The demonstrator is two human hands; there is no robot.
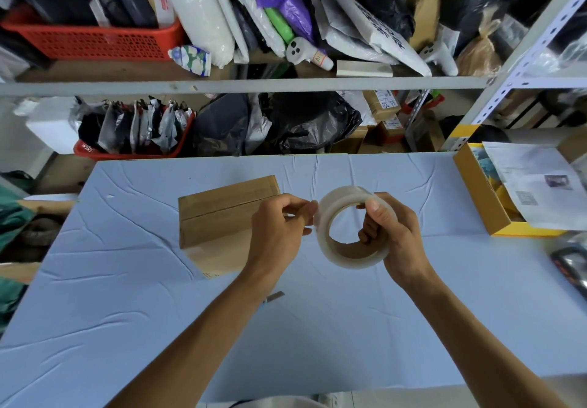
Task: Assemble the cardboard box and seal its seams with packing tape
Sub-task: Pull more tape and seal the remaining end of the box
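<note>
Left of centre on the blue-covered table [127, 280], just beyond the wrists: the cardboard box [219, 217], resting closed with two flaps meeting along a centre seam. Tape over that seam: impossible to tell. Probably light and empty, stiff at the edges yet easy to dent on the broad faces. Best steadied with a palm flat on a flap, or gripped at the corners.

Next, the left hand [279, 233], poised above the table in front of the box's right end. Wrist bent, fingers curled, thumb and forefinger pinched together at the left rim of the tape roll [327, 217] — seemingly on the free end, the clear film too faint to make out. Likely a thin, sticky, floppy strip, prone to folding back and clinging to itself; better kept taut once peeled.

Then the roll itself, held upright in the air, open core facing the camera, clear of both table and box. Rigid, light and smooth on the outside, so safest carried through the core.

Right hand [397, 239]: clamped on the roll's right side — thumb over the outer rim, fingers hooked inside the core.

Far right, at the table's edge: an open yellow box [482, 198] with printed papers on top.
</note>
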